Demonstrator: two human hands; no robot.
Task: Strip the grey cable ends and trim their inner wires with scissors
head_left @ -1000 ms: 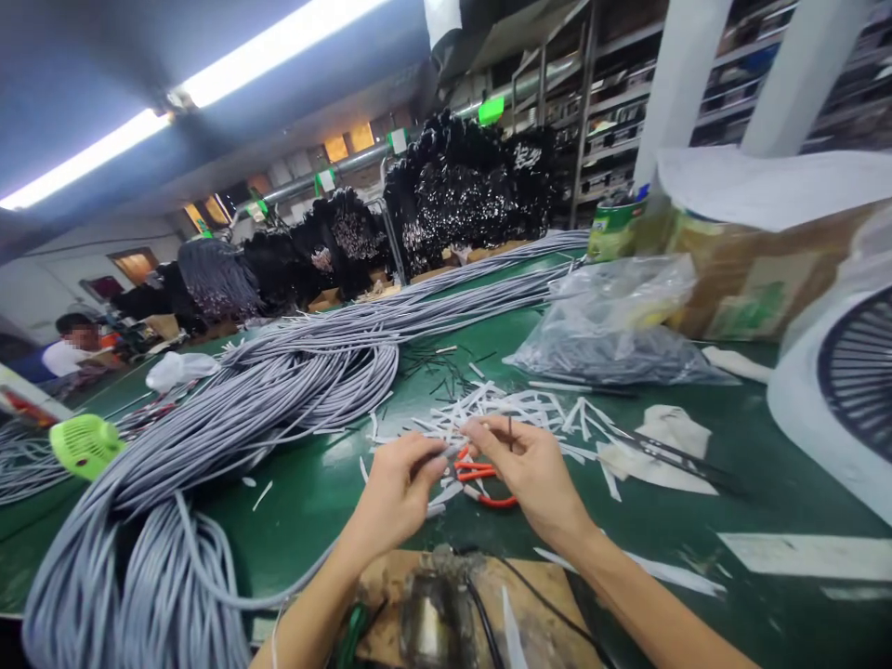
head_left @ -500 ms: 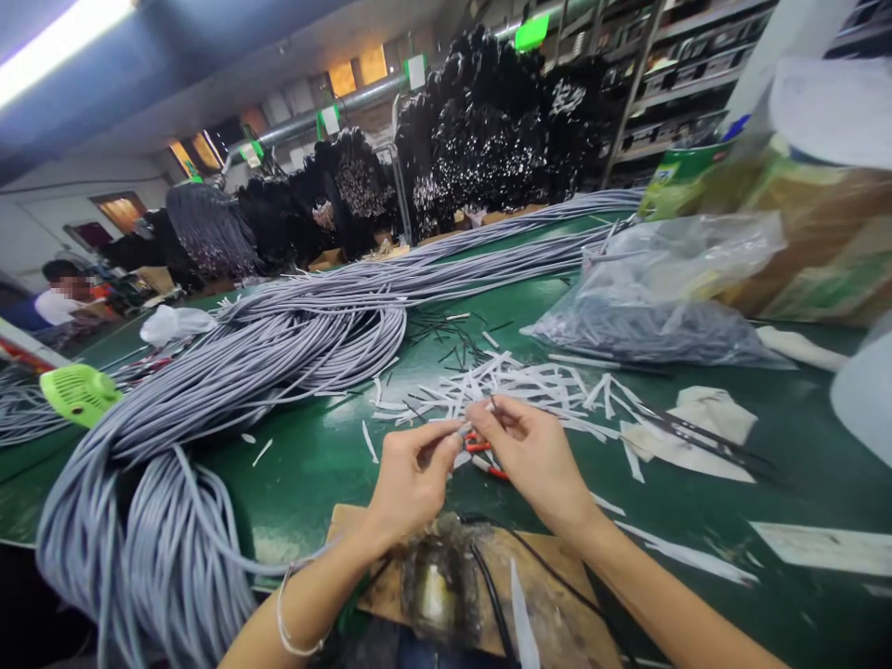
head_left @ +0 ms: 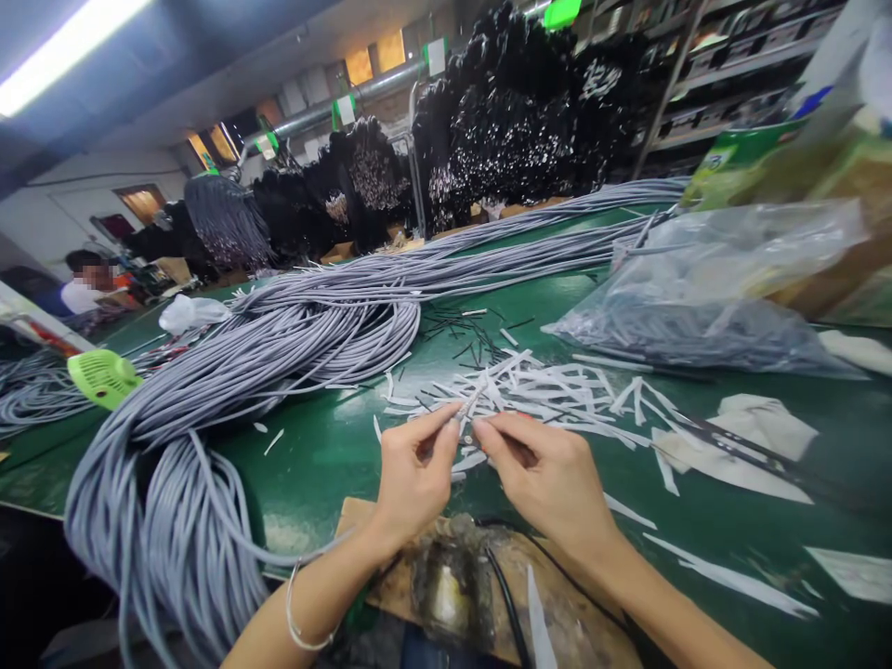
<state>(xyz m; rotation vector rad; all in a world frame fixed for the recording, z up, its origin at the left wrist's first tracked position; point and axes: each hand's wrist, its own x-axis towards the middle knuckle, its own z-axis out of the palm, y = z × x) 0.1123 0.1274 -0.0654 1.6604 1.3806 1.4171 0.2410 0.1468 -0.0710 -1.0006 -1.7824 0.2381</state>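
My left hand [head_left: 418, 465] is closed in a pinch on a grey cable, whose pale, stripped-looking end [head_left: 475, 400] sticks up past the fingertips. The rest of that cable passes by my left wrist toward the coiled grey cable bundle [head_left: 188, 520]. Just to the right, my right hand [head_left: 547, 455] has its thumb and fingers pressed together; what they hold is too small and hidden to name. A bit of red shows behind the right fingers. Under and beyond both hands lies a pile of white strips [head_left: 557, 390].
A sooty metal pot [head_left: 446, 595] on a wooden board [head_left: 585, 595] stands close below my wrists, with black cords beside it. Black tweezers [head_left: 753, 446] and cloth scraps lie right, behind them a plastic bag [head_left: 711, 307]. A lime-green fan [head_left: 104, 379] and another person are left.
My hands have drawn slightly apart, and the pale cable end now points up from the left fingers. The red-handled tool under the hands is now mostly hidden. The view has shifted left.
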